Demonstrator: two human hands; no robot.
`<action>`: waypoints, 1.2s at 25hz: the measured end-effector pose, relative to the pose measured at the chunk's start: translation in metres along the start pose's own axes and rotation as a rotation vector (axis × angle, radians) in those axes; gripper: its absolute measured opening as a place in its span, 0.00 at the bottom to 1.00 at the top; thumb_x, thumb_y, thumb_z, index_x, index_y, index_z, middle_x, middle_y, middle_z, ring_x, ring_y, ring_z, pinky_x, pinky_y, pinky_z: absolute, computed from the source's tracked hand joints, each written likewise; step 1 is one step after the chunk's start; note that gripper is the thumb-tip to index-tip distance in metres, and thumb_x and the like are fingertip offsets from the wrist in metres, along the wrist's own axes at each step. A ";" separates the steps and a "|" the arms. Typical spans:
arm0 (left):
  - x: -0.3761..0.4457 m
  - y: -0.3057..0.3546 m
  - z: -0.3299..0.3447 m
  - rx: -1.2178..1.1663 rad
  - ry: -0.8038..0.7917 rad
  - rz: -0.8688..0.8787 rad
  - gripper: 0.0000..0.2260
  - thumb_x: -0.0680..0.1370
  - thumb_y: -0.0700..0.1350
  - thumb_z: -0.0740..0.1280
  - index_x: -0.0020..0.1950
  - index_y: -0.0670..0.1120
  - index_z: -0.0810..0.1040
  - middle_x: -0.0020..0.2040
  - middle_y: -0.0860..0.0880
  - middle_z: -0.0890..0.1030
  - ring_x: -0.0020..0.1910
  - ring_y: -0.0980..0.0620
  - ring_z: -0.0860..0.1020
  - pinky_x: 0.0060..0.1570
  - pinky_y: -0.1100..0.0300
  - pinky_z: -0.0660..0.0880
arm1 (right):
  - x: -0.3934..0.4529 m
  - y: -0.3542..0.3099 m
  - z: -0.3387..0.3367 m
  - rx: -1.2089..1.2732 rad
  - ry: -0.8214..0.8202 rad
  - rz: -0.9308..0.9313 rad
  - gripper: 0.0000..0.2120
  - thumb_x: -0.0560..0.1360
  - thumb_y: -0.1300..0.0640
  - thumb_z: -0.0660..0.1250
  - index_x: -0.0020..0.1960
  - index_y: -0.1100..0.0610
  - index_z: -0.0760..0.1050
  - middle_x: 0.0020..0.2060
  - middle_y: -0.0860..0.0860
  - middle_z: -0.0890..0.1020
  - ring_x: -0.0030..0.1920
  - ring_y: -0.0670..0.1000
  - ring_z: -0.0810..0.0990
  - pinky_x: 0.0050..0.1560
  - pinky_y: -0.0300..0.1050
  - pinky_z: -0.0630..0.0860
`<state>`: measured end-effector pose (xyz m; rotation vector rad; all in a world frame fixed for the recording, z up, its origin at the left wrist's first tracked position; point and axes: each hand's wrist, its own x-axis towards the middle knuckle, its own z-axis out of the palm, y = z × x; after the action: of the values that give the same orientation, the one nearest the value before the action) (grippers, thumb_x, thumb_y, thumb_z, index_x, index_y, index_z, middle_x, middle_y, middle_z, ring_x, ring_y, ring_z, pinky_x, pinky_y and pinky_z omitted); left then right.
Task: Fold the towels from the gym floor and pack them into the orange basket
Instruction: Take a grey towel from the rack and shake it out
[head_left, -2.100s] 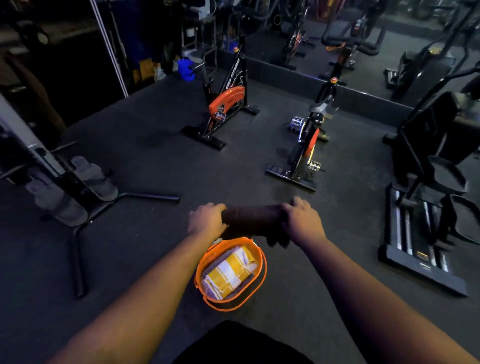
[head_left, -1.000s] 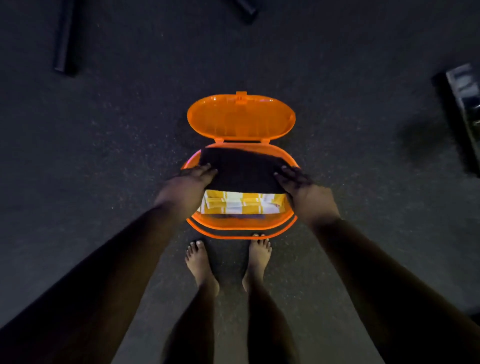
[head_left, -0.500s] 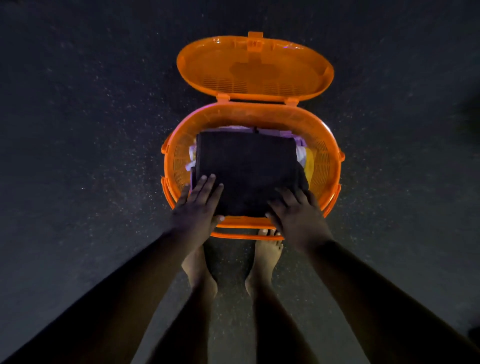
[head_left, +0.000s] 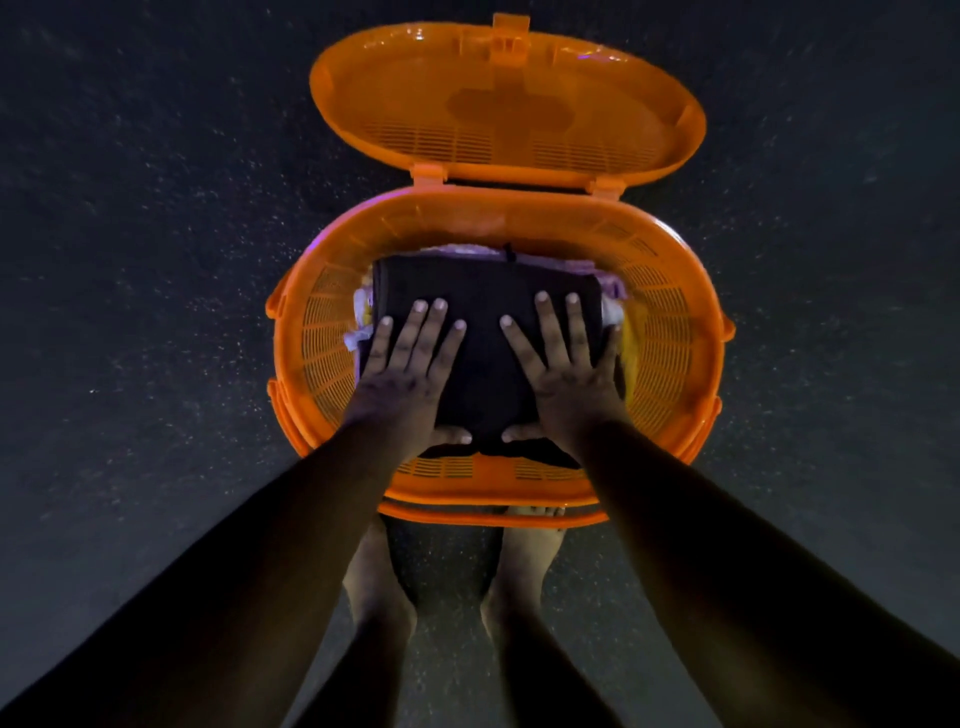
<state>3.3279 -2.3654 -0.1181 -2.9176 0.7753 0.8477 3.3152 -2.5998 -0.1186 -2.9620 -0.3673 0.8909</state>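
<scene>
Both hands lie flat with straight fingers, left hand (head_left: 410, 374) and right hand (head_left: 563, 374), pressing the folded dark towel (head_left: 485, 312) inside the orange plastic basket (head_left: 670, 332) on the floor.

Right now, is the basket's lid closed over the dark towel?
No, the lid stands swung open behind the orange basket, while both hands press flat on the dark towel inside.

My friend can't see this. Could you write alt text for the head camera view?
Both the left hand and right hand press flat on a folded dark towel inside an open orange basket, lid flipped back, on dark speckled floor.
</scene>
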 end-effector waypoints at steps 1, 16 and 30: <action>0.000 0.001 0.001 0.000 0.000 -0.002 0.63 0.64 0.77 0.68 0.83 0.43 0.41 0.83 0.40 0.40 0.82 0.40 0.40 0.79 0.38 0.43 | 0.000 -0.001 0.000 0.001 -0.011 0.007 0.74 0.51 0.22 0.74 0.83 0.44 0.36 0.82 0.56 0.38 0.81 0.65 0.38 0.68 0.84 0.53; -0.144 0.046 -0.236 -0.338 -0.287 -0.266 0.44 0.77 0.71 0.60 0.84 0.50 0.47 0.84 0.45 0.49 0.82 0.45 0.52 0.79 0.45 0.55 | -0.144 -0.046 -0.213 0.147 -0.198 0.057 0.36 0.81 0.33 0.52 0.82 0.51 0.56 0.82 0.57 0.55 0.82 0.57 0.50 0.79 0.64 0.46; -0.508 0.099 -0.461 -0.477 -0.114 -0.600 0.45 0.77 0.73 0.55 0.84 0.47 0.49 0.84 0.44 0.49 0.82 0.45 0.52 0.79 0.45 0.54 | -0.399 -0.218 -0.485 0.114 -0.164 -0.191 0.35 0.79 0.30 0.55 0.80 0.46 0.58 0.82 0.52 0.55 0.82 0.57 0.53 0.76 0.67 0.56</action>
<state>3.1414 -2.2835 0.5448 -3.1340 -0.3630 1.2232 3.2112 -2.4604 0.5227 -2.7034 -0.5728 1.0923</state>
